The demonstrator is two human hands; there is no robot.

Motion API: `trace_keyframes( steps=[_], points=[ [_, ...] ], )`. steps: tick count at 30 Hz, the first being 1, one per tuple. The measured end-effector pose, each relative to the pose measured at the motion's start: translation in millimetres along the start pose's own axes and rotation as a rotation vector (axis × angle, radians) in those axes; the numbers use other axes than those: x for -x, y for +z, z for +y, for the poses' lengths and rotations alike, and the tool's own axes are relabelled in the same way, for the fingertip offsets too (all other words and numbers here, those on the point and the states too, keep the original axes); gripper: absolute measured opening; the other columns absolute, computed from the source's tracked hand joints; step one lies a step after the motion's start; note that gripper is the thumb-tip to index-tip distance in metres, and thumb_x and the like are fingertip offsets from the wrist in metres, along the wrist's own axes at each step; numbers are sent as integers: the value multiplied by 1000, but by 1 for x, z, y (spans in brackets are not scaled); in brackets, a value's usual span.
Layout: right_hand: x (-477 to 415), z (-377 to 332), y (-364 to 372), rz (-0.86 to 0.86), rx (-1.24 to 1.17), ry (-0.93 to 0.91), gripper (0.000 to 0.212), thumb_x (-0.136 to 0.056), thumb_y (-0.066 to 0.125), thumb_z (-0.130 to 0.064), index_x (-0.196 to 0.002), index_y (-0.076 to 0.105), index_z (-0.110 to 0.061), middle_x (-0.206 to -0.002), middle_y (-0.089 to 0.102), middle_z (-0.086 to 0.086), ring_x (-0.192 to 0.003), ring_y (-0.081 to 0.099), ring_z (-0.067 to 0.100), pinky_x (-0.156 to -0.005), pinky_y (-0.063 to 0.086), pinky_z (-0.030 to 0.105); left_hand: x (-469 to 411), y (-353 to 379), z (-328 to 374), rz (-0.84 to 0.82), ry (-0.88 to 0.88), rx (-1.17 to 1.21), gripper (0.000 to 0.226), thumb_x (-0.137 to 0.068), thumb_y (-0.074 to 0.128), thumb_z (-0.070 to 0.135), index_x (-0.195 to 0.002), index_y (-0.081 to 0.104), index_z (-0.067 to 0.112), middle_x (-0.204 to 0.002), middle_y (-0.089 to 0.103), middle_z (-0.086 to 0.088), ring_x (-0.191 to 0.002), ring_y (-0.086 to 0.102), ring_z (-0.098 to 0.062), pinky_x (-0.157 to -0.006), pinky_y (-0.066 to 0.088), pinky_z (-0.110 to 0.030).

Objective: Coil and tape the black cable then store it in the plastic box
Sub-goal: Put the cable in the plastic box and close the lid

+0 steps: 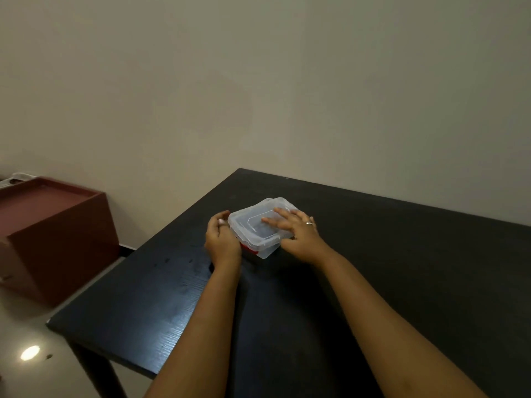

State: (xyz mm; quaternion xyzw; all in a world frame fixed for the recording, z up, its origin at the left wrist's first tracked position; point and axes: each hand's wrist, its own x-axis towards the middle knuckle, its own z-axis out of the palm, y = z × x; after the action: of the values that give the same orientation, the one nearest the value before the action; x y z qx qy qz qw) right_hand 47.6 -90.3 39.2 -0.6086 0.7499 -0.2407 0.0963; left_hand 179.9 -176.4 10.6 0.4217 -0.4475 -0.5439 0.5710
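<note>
A small clear plastic box with a lid on top stands on the black table near its far left corner. Something dark shows dimly through the lid; I cannot tell if it is the black cable. A red patch shows on the box's near side. My left hand is at the box's left end, fingers curled against the lid's edge. My right hand lies flat on the lid with straight, spread fingers, a ring on one finger.
A reddish-brown cabinet stands on the floor to the left of the table, with a white basket edge behind it. A plain wall runs behind the table. A light reflection shines on the glossy floor.
</note>
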Motion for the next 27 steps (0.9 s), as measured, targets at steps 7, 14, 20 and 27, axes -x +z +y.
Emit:
trace_keyframes(
  steps=[7, 14, 20, 27],
  points=[
    [-25, -2, -15, 180, -330, 262, 56, -91, 44, -7, -142, 39, -30, -156, 22, 4, -140, 21, 28, -113, 27, 47, 3, -1, 3, -82, 26, -92, 25, -92, 56, 25, -115, 57, 15, -107, 61, -2, -93, 61, -15, -67, 49, -18],
    [-36, 10, -18, 211, -421, 420, 53, -95, 50, -17, -146, 33, -15, -145, 41, 11, -125, 48, 27, -97, 43, 35, 2, -1, 3, -84, 10, -137, 25, -90, 60, 26, -112, 56, 16, -108, 62, -4, -95, 63, -19, -78, 56, -32],
    [-34, 14, -18, 258, -525, 529, 33, -92, 49, -12, -124, 53, -18, -123, 57, 8, -102, 57, 19, -87, 50, 33, 2, 0, 4, -95, 51, -216, 24, -88, 62, 27, -109, 56, 17, -107, 61, -2, -94, 61, -16, -74, 52, -27],
    [-32, 11, -33, 86, -785, 712, 18, -95, 49, -13, -112, 50, -18, -100, 55, 10, -92, 56, 21, -92, 51, 36, -2, -5, 2, -85, 7, -554, 35, -88, 55, 49, -95, 55, 15, -92, 61, -7, -81, 62, -21, -69, 53, -34]
  ],
)
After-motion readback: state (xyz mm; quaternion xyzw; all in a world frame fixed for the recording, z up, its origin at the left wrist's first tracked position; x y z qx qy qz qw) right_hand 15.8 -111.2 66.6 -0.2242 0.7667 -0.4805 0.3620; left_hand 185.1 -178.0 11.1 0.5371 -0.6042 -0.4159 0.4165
